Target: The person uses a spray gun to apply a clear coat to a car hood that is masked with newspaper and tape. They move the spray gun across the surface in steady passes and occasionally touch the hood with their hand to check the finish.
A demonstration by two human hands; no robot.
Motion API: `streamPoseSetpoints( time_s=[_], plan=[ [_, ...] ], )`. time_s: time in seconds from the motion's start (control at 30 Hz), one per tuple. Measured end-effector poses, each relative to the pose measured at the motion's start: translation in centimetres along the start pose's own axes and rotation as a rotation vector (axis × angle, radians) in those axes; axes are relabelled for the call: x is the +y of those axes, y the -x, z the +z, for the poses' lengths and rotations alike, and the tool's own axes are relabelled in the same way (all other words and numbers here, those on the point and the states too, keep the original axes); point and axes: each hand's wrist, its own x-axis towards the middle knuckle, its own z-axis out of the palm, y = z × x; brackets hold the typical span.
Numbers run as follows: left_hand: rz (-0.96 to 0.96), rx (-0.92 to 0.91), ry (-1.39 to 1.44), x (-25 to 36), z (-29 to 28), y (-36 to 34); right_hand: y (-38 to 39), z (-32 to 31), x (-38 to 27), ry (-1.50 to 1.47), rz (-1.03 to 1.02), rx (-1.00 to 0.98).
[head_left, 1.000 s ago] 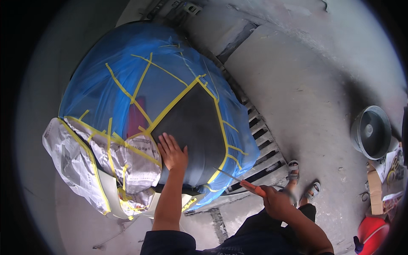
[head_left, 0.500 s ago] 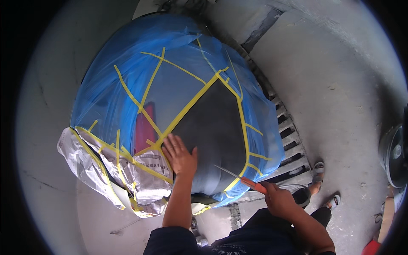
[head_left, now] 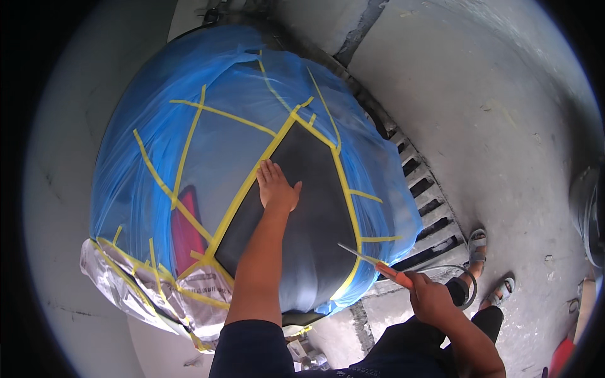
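Note:
A car body covered in blue masking film has one dark grey panel left bare, framed by yellow masking tape. Flat on that panel, by its left tape edge, rests my left hand, fingers stretched and holding nothing. My right hand grips an orange air blow gun with a long thin metal nozzle. The nozzle points up and left over the panel's lower right part. A hose loops beside the right hand.
Silvery printed masking paper is taped at the lower left of the car, below a red tail light under the film. A slotted floor grate runs along the right side. Sandalled feet stand on the concrete floor at the right.
My left hand has slid up and slightly right along the panel's tape edge. My right hand has shifted a little right and down with the blow gun. The view has shifted too.

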Motion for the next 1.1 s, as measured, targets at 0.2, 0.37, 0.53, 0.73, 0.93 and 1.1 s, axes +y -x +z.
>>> streamPoseSetpoints(
  time_s=[0.2,0.37,0.53,0.73,0.93,1.1],
  plan=[
    [0.488,-0.200,0.019,6.8,-1.1,3.9,-0.9,-0.5,0.9,-0.025,0.051,-0.010],
    [0.147,-0.078,-0.028,0.6,-1.6,-3.9,-2.5,-1.1,0.4,0.016,0.065,-0.043],
    [0.389,-0.156,-0.069,5.4,0.9,-6.8,-3.7,-0.9,1.2,0.043,0.095,-0.061],
    [0.694,-0.311,-0.023,9.1,-0.4,-2.6,-5.2,-1.6,1.6,0.055,0.138,-0.038],
    [0.153,-0.065,0.014,4.7,0.4,-14.2,-6.6,-1.6,1.6,0.030,0.150,-0.122],
    [0.479,-0.224,-0.040,11.6,1.9,-9.4,-7.4,-1.5,2.5,0.017,0.207,-0.096]
  ],
)
